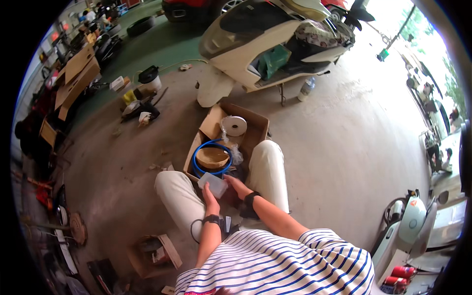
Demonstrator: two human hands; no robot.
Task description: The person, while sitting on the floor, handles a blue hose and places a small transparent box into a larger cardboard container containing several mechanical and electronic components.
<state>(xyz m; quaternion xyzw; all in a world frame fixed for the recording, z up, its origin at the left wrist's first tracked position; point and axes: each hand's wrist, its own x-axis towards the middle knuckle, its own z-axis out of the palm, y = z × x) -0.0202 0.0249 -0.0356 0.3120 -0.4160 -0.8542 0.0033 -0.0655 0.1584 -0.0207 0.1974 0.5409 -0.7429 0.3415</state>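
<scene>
A small translucent plastic box (pixel 213 184) is held between my knees, at the near edge of an open cardboard box (pixel 255 117). My left hand (pixel 210 197) grips its near left side, with a finger lying along it. At its right end, the fingertips of my right hand (pixel 238 187) close on the edge. Just beyond, inside the cardboard box, lie a coil of blue hose (pixel 195 166), a brown bowl-shaped piece (pixel 212 158), a white roll of tape (pixel 235 126) and crumpled clear plastic (pixel 237 155). What the plastic box contains cannot be made out.
A white scooter (pixel 231 54) stands ahead, with a plastic bottle (pixel 306 89) beside it. Left of it are a bucket (pixel 150 78) and a tyre (pixel 140 26). Another cardboard box (pixel 154 255) sits at lower left; a pale green scooter (pixel 412 219) and red cylinders (pixel 403 271) are at lower right.
</scene>
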